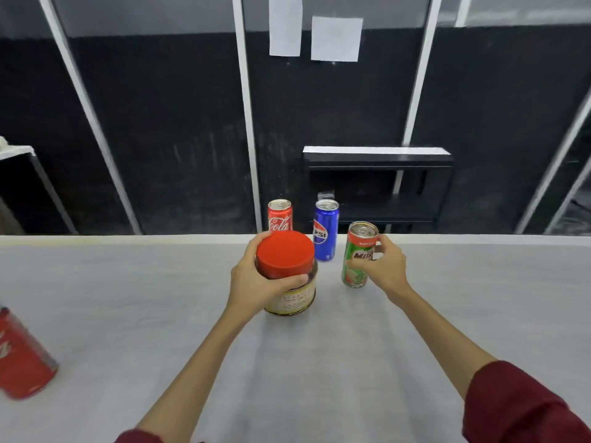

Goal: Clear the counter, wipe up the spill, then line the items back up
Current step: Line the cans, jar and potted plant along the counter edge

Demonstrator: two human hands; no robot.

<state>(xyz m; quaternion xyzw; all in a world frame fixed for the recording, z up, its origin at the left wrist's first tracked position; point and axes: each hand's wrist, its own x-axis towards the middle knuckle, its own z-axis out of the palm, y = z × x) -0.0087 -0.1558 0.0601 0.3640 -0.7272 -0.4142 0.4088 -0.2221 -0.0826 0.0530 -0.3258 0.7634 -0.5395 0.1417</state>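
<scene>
I see a pale grey counter (128, 298) carrying a red-lidded jar (287, 273), a green Milo can (358, 255), a Pepsi can (326, 230) and a Coke can (279, 215) near its far edge, and a red can (22, 356) at the left.

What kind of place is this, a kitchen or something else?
Probably a staged test booth, not a kitchen: a cloth-covered counter, dark wall panels in white framing, paper sheets taped up.

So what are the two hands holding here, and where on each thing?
The left hand grips the jar around its upper body, just under the red lid. The right hand wraps the middle of the green can.
</scene>
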